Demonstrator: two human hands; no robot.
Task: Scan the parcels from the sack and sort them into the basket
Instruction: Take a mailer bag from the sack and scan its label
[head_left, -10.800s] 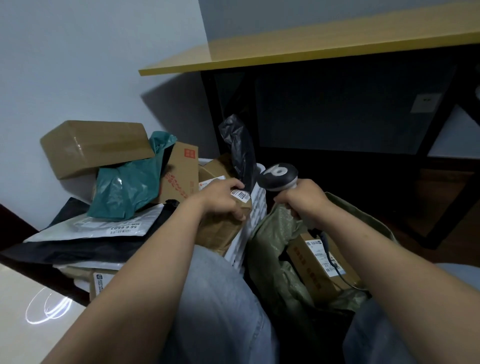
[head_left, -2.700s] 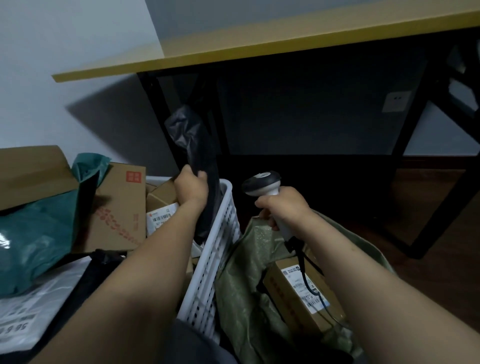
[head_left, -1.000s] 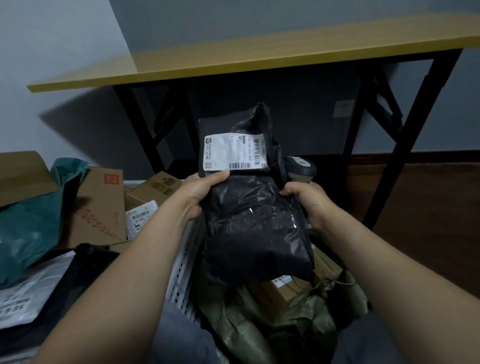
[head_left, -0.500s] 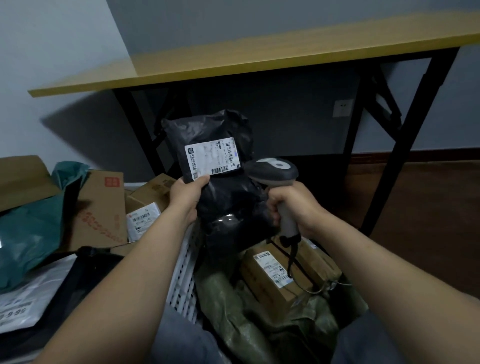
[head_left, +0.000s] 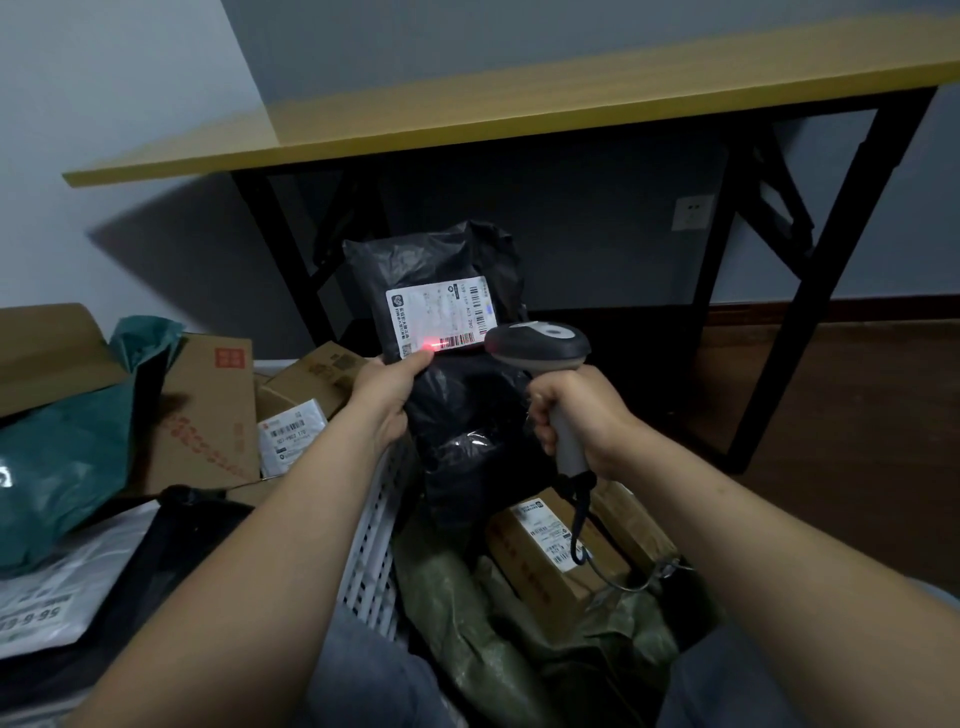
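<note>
While the left hand pinches the black poly parcel by its left edge, thumb pressed just under the white shipping label, a red scan line glows across the barcode at the label's lower edge. Printed digits run beside it (something like "159 169 A03 280", too blurred to be sure). The parcel is glossy, crinkled and held upright above the green sack, with the white basket at about eight o'clock from it. The right hand is wrapped tight around the grip of the grey scanner, whose head sits at the label's four o'clock, nearly touching. In the sack lies a labelled cardboard box. In the basket, another box label reads partly "170". At nine o'clock a brown carton bears a red square logo.
</note>
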